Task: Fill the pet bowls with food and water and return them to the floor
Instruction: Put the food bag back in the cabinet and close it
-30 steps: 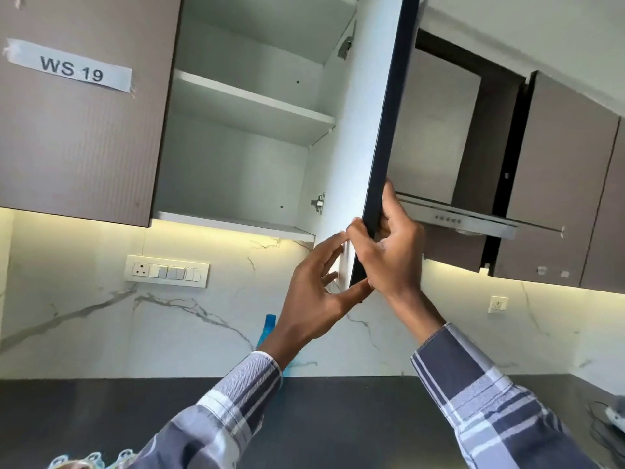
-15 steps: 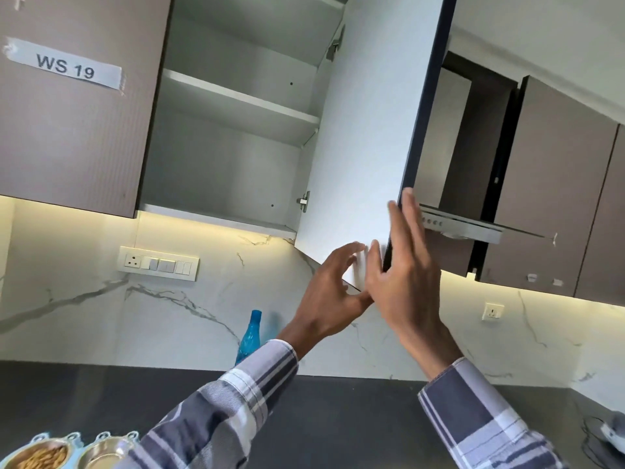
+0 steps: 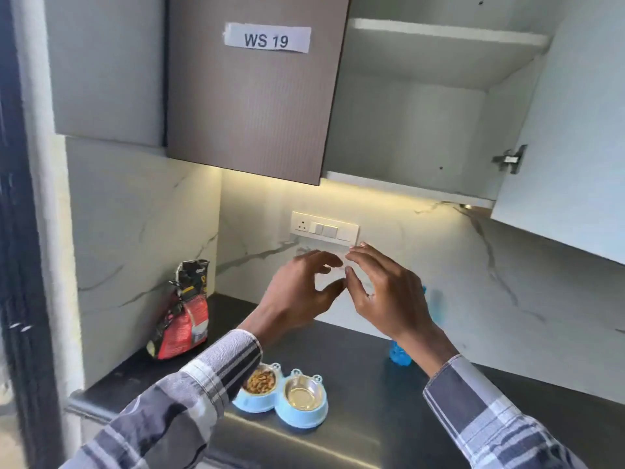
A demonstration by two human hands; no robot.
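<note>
A light-blue double pet bowl stands on the dark countertop near its front edge. Its left steel dish holds brown kibble; the right steel dish looks empty. A red and black pet food bag stands open-topped in the left corner. A blue water bottle stands by the back wall, mostly hidden behind my right wrist. My left hand and my right hand hover side by side above the counter, fingers apart, holding nothing.
An upper cabinet stands open with bare shelves; its white door juts out at the right, above head height. A closed cabinet door labelled WS 19 hangs left of it. A switch panel sits on the marble backsplash.
Both hands have let go of the cabinet door and dropped toward the counter. My view has swung left and down, bringing the bowls and the food bag into sight.
</note>
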